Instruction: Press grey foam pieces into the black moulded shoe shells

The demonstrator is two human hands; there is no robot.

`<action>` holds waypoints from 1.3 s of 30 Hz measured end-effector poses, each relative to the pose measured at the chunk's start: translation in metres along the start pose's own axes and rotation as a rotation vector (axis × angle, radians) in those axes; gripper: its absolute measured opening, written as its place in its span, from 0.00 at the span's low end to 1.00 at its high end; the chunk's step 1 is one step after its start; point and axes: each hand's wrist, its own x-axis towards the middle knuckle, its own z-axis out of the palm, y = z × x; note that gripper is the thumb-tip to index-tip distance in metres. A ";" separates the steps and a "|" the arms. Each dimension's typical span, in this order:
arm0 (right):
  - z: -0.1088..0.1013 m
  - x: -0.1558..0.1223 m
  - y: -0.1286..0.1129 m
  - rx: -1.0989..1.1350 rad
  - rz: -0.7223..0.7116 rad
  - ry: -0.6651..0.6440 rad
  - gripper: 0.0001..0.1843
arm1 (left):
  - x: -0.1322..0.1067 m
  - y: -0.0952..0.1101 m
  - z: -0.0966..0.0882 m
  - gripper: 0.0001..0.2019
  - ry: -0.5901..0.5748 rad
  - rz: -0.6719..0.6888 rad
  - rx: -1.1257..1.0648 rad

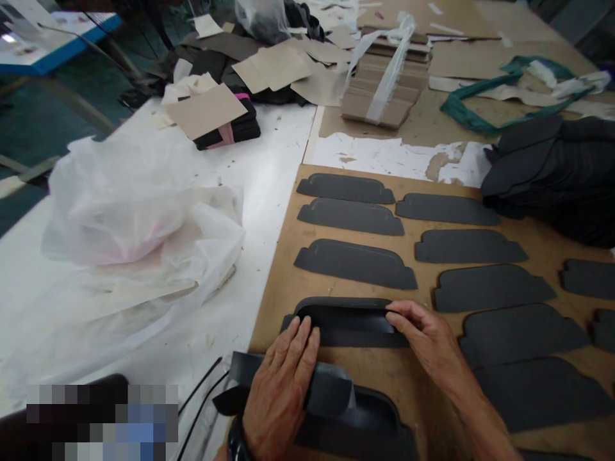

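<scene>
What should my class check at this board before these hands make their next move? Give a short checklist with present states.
Left hand flat on the dark material below it: ok.
Right hand touching the black strip: ok.
Strip lying flat on its dark piece: not ok, it arches up.
Other dark pieces in separate rows: ok.
White plastic off the board: ok.
Glue on the strip: cannot tell.

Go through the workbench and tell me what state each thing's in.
Left hand: open, fingertips on lifted black panel
Right hand: fingers on that panel's raised edge
Other black panels: flat in rows
White plastic sheet: crumpled
Cardboard stack: bound with white strip
</scene>
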 end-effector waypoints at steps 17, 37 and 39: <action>0.000 -0.003 -0.007 -0.009 0.033 0.092 0.15 | 0.003 -0.008 0.008 0.42 -0.050 0.023 0.062; 0.005 -0.004 -0.004 -0.047 0.114 0.105 0.18 | -0.001 -0.006 0.012 0.46 -0.018 -0.079 -0.013; 0.005 -0.004 -0.003 -0.026 0.119 0.095 0.18 | -0.001 -0.006 0.011 0.46 -0.026 -0.085 -0.026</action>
